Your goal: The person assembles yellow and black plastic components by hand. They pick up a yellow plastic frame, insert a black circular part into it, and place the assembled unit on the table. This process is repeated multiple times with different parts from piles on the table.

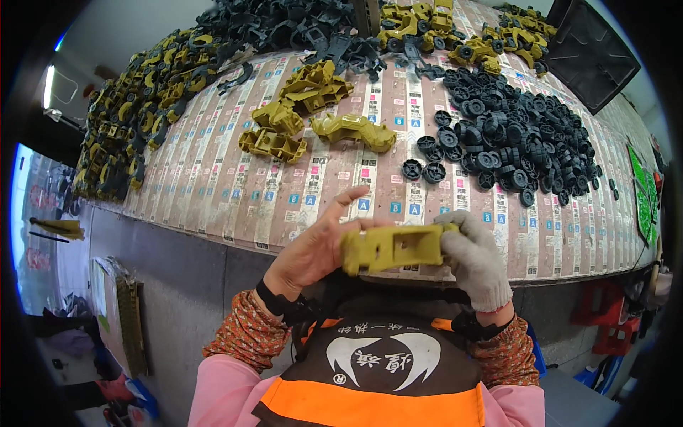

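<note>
A yellow plastic toy car body (416, 247), hollow side showing, is held level between my two hands just off the table's near edge. My bare left hand (313, 245) grips its left end, the index finger stretched out above it; the other fingertips are partly hidden behind the shell. My right hand (480, 256), in a pale knitted glove, closes round the right end. Beyond my hands lie several loose yellow car bodies (354, 131). A heap of black toy wheels (509, 135) spreads to their right, a few lying apart at its left side.
Yellow toy cars with black wheels pile up along the table's left side (142, 107) and at the back (420, 28). Dark plastic parts (277, 25) are heaped at the far middle. A black crate (594, 57) stands at the back right; red crates (608, 313) sit below the table.
</note>
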